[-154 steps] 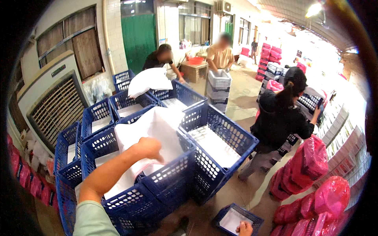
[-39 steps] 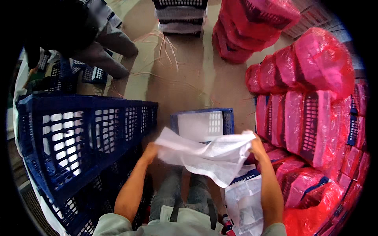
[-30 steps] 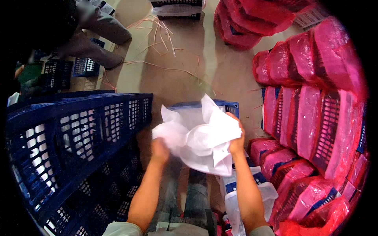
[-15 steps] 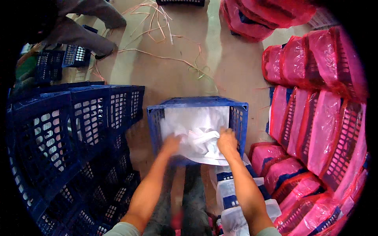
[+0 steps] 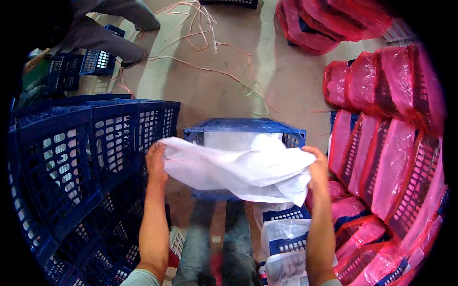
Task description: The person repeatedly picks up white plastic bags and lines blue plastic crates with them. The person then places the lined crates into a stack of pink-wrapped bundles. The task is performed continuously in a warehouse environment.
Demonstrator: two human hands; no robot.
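A white sheet [image 5: 238, 167], thin and fabric-like, is stretched between my two hands over a blue plastic crate [image 5: 248, 125]. My left hand [image 5: 156, 162] is closed on the sheet's left end, beyond the crate's left side. The right end is gripped by my right hand [image 5: 317, 167], just past the crate's right side, where a corner hangs down. Inside the crate, white material lines the far wall; the sheet hides most of the interior, so I cannot tell what lies at the bottom.
Stacked blue crates [image 5: 114, 138] rise on the left. Crates wrapped in pink plastic [image 5: 381, 162] fill the right. White-covered crates [image 5: 286, 233] stand by my right leg. Loose straps [image 5: 205, 69] lie on the far floor. Another person's legs [image 5: 102, 35] are at the upper left.
Both hands were inside the crate on the bunched white material. They have come up and spread apart, pulling the sheet out wide above the crate's opening.
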